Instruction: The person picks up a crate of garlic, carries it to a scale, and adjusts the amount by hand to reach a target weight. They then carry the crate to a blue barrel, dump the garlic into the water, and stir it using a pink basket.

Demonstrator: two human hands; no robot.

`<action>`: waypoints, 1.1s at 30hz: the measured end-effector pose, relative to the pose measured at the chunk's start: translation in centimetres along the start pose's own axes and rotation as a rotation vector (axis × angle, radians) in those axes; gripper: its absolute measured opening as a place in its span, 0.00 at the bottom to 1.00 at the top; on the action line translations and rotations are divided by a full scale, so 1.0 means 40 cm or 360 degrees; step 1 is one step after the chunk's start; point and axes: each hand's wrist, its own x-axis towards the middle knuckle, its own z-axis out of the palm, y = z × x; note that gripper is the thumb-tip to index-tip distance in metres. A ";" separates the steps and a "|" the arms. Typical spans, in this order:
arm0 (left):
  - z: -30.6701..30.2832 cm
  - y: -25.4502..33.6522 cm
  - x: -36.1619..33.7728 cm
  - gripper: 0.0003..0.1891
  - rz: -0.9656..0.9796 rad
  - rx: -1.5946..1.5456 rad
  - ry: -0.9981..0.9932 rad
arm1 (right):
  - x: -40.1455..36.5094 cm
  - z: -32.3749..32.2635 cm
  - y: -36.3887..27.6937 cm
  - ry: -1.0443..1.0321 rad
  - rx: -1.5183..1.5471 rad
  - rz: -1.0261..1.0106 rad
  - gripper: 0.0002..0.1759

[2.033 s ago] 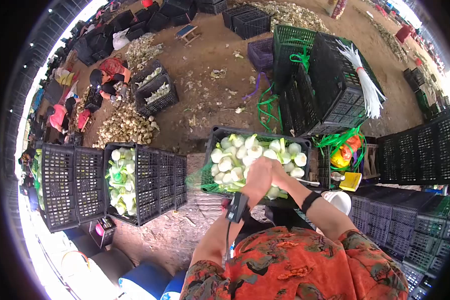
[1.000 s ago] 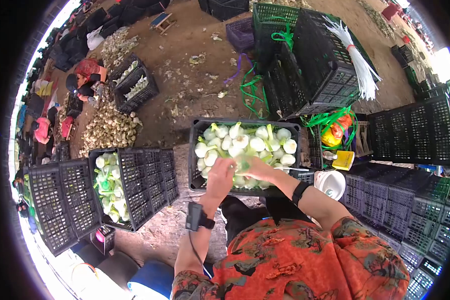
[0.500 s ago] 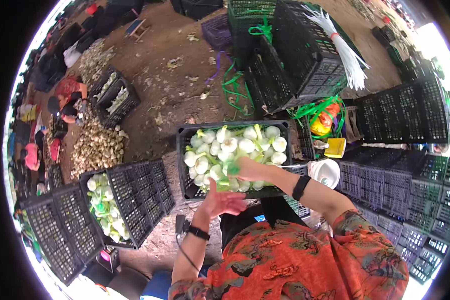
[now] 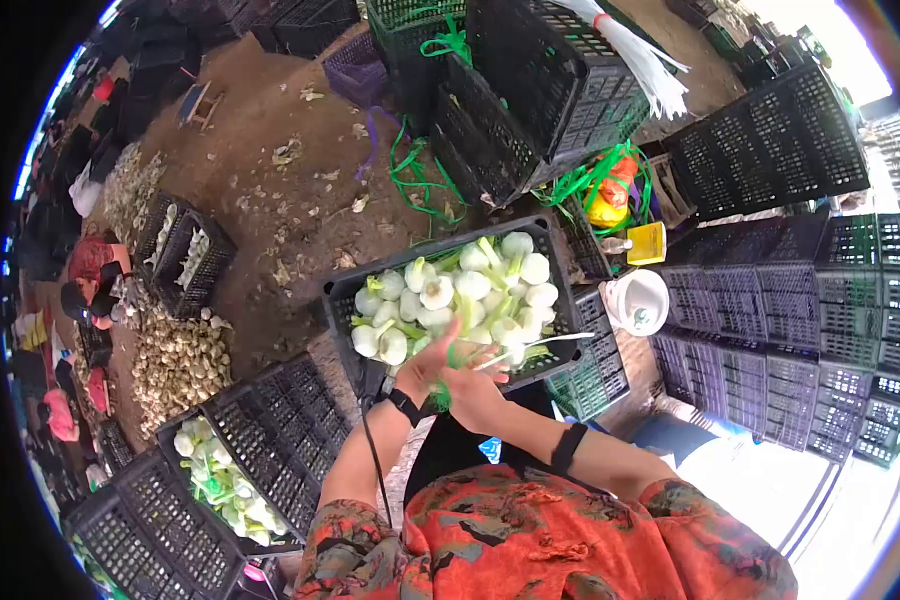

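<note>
Garlic bulbs (image 4: pixel 472 286) with green stems lie heaped inside a black plastic crate (image 4: pixel 562 285). Over its near edge, the left hand (image 4: pixel 425 372) spreads its fingers wide against the right hand (image 4: pixel 475 402), whose grip I cannot tell; green netting (image 4: pixel 440 397) shows beside their fingers. White strip (image 4: pixel 560 337) crosses the near right corner.

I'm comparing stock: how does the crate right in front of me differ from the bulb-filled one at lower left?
The front crate is by your left hand and right hand; the left crate is apart from both. The front crate looks larger in view, the left crate narrower. The front crate's contents look mostly white; the left crate's show some bright green. Both are dark and hold pale bulbs.
</note>
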 end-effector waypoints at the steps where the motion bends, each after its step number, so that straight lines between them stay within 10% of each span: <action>1: 0.018 -0.001 -0.002 0.45 -0.0005 0.0242 0.0135 | 0.005 0.070 0.038 0.0111 0.0366 0.0035 0.18; 7: -0.005 -0.010 0.042 0.05 0.0153 0.0289 0.0548 | -0.084 -0.072 -0.092 0.0057 0.0257 0.0262 0.23; 12: -0.033 -0.006 0.058 0.06 0.0057 -0.0180 0.0506 | -0.225 -0.123 -0.061 0.0694 0.0984 0.0082 0.22; 14: -0.035 -0.010 0.048 0.16 0.0056 -0.0095 0.0310 | -0.206 -0.127 0.008 0.1157 0.0826 0.0897 0.15; 16: -0.017 -0.007 0.046 0.15 0.0052 -0.0028 0.0425 | -0.114 -0.128 0.099 0.1416 0.0743 0.1038 0.15; 19: 0.022 -0.009 0.040 0.15 0.0071 0.0112 0.0631 | 0.041 -0.062 0.271 0.0906 0.0347 0.1011 0.21; 24: -0.007 0.007 0.040 0.16 0.0076 0.0816 0.0739 | 0.020 -0.114 0.191 0.1208 0.0589 0.1178 0.15; 30: 0.037 0.024 0.031 0.21 -0.0302 0.0758 0.0776 | -0.114 -0.184 0.132 0.1785 0.2067 0.0582 0.06; 33: 0.007 0.028 0.035 0.23 -0.0277 0.0788 0.0842 | -0.236 -0.355 0.019 0.1312 0.2891 0.0279 0.08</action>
